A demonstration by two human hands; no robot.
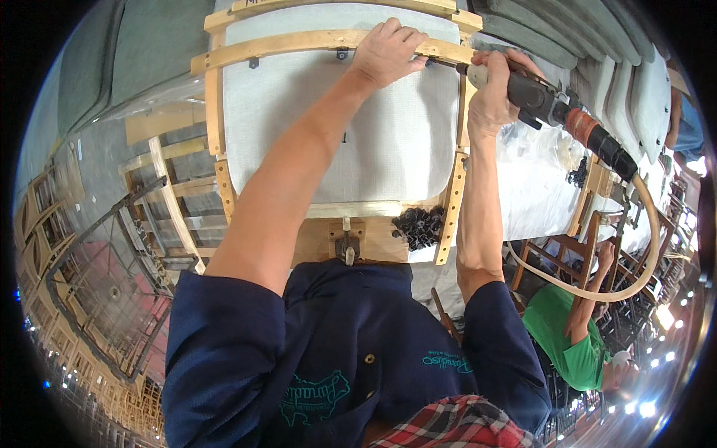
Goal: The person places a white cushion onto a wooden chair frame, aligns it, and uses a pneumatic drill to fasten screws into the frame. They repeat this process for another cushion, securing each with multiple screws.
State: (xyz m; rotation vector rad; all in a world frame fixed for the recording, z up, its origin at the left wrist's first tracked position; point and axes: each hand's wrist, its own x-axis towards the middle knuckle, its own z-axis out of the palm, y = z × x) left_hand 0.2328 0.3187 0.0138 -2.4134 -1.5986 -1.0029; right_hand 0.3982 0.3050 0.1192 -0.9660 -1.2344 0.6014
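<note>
My right hand [493, 97] is wrapped round a grey and black air screwdriver [539, 98], held level. Its thin bit points left toward the curved wooden rail [291, 43], close to a small black part there. Bent over that rail, the fingers of my left hand [388, 54] grip it, with the thumb near the bit's tip. Small black clips [254, 63] sit along the rail's near edge. Under the rail lies a pale fabric-covered panel [328, 134] inside a wooden frame [215, 112]. The exact contact between bit and screw is too small to see.
A heap of black clips [420, 228] lies at the frame's near right. From the screwdriver a tan air hose [648, 246] loops down on the right. Grey padded panels [549, 30] are stacked far right. A person in a green shirt [564, 336] works at lower right. Wooden frames [97, 373] fill the left.
</note>
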